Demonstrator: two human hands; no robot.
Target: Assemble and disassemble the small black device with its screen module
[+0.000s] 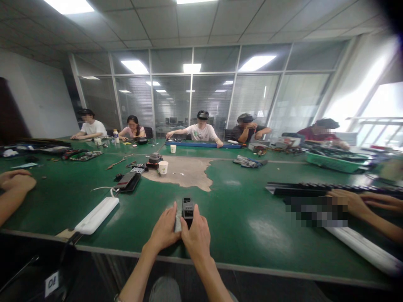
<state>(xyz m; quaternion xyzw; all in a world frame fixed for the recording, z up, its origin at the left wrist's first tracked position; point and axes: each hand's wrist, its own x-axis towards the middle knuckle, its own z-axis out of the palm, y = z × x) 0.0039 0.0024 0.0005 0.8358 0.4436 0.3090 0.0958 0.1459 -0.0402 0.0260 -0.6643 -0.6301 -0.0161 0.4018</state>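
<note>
From where I sit, I have both hands reaching forward over the near edge of the green table. The black box sits between the fingers of my right hand: the index finger lies along its right side and the thumb is at its near left corner, so that hand is spread only about as wide as the box and appears to have hold of it. The left hand has its fingers nearly straight, with a pale grey piece just inside them, alongside the box. I cannot tell whether those fingers grip the piece or only rest against it.

To handle this well, I would make the right pinch low and even on both sides, leaving the slotted upper end beyond the fingertips uncovered. The left fingers should support the grey piece along its length, with the left thumb out of the narrow space between the two. Light, matched pressure seems best; squeezing one side harder could twist the box. The white power strip lies well left of the left fingers, and the paper cup stands ahead of them, so elbow room looks good.
</note>
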